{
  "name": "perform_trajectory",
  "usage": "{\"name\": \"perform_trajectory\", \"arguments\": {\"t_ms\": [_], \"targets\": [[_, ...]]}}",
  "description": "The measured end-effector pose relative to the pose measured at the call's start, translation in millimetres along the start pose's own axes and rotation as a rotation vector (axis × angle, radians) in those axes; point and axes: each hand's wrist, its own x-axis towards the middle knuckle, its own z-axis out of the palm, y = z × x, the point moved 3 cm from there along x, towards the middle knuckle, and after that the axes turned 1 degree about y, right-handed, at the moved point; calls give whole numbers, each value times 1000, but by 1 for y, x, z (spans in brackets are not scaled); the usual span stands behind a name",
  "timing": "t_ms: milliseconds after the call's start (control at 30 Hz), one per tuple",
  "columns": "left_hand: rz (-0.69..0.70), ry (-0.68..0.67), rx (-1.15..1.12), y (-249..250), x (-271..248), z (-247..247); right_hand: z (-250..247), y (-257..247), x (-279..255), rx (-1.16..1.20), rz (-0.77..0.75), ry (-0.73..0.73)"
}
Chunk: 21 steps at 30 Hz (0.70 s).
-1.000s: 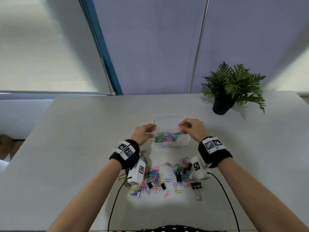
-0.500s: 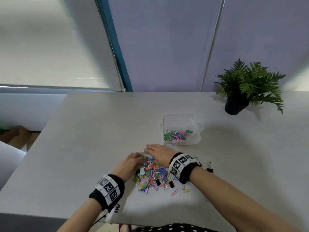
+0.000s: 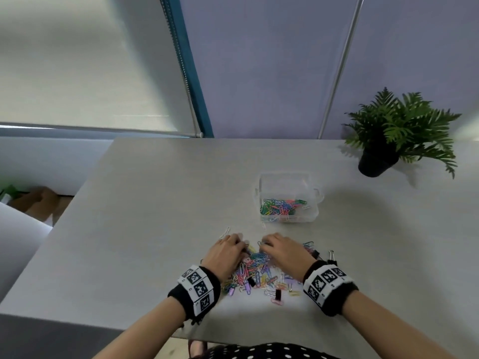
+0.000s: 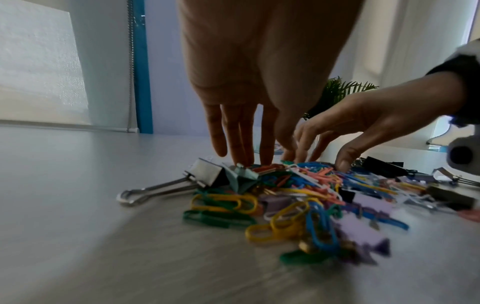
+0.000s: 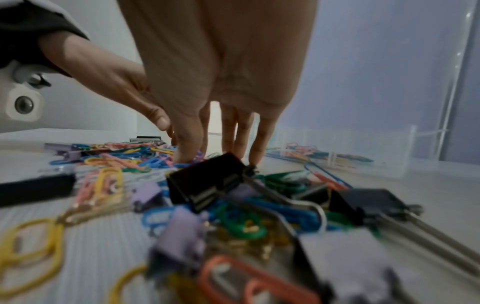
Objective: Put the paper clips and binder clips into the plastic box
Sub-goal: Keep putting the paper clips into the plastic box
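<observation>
The clear plastic box (image 3: 312, 215) stands on the table beyond my hands, with several coloured paper clips (image 3: 281, 205) on its floor; it also shows in the right wrist view (image 5: 405, 164). A mixed pile of paper clips and binder clips (image 3: 259, 274) lies near the front edge. My left hand (image 3: 234, 248) and right hand (image 3: 273, 246) sit side by side on the pile's far edge. The left hand's fingers (image 4: 240, 144) point straight down onto the clips and hold nothing. The right hand's fingers (image 5: 228, 135) also touch the pile, spread and holding nothing.
A potted fern (image 3: 388, 141) stands at the back right. A silver binder clip (image 4: 205, 174) lies at the pile's left edge and black binder clips (image 3: 331, 256) at its right. A loose white clip (image 3: 225, 232) lies left of my left hand. The table edge (image 3: 103, 325) runs close below the pile.
Both hands have come back from the box to the pile. Since half a second ago the right hand has shifted right, so the hands now lie side by side.
</observation>
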Motion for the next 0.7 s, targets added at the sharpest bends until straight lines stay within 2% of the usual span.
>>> {"name": "perform_trajectory", "arguments": {"t_ms": [100,267,433,500,600,700], "targets": [[-29,4,-28,5,13,-6,0,7,-1,14,47,139],[-81,-11,-54,14,26,-15,-3,18,-3,113,178,59],[-46,-38,23,13,26,-16,0,29,-7,260,253,-5],[-33,-30,18,10,26,-16,-2,32,-9,389,276,16],[-23,-43,-9,8,25,-18,-9,38,-15,668,361,127],[-65,-57,-132,2,28,-20,-16,42,-22,860,444,210]]}}
